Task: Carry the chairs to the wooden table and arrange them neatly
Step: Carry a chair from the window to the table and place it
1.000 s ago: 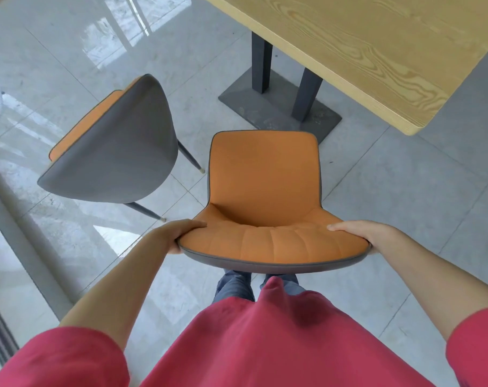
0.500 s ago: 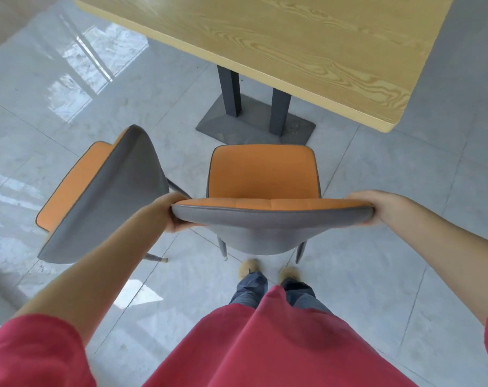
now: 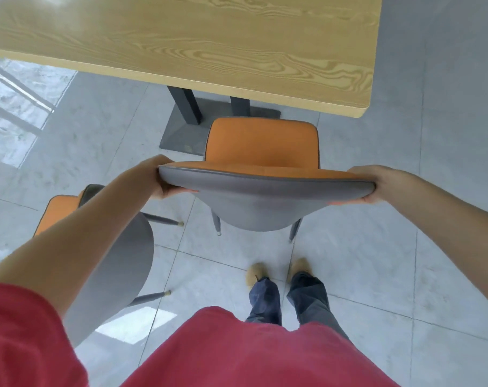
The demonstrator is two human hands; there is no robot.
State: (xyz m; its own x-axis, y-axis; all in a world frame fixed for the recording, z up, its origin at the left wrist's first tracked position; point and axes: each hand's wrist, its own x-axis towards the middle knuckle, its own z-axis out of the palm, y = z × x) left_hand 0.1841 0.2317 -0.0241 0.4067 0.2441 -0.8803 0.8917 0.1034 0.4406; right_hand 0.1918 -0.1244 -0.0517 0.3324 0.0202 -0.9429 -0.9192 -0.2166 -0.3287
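Note:
An orange chair [image 3: 261, 146] with a grey back shell stands in front of me, its seat facing the wooden table [image 3: 198, 43]. My left hand [image 3: 160, 177] grips the left end of its backrest top and my right hand [image 3: 374, 185] grips the right end. The seat's front edge lies close to the table's near edge, above the dark table base [image 3: 187, 127]. A second orange and grey chair [image 3: 120, 261] stands at my lower left, partly hidden behind my left forearm.
The floor is pale glossy tile [image 3: 377, 261] with window glare at the left. My feet [image 3: 279, 270] stand just behind the held chair. The table's right corner [image 3: 363, 113] ends a little right of the chair, with bare floor beyond it.
The held chair has moved forward towards the table, and its backrest now shows more of the grey shell. The second chair has dropped back to my lower left.

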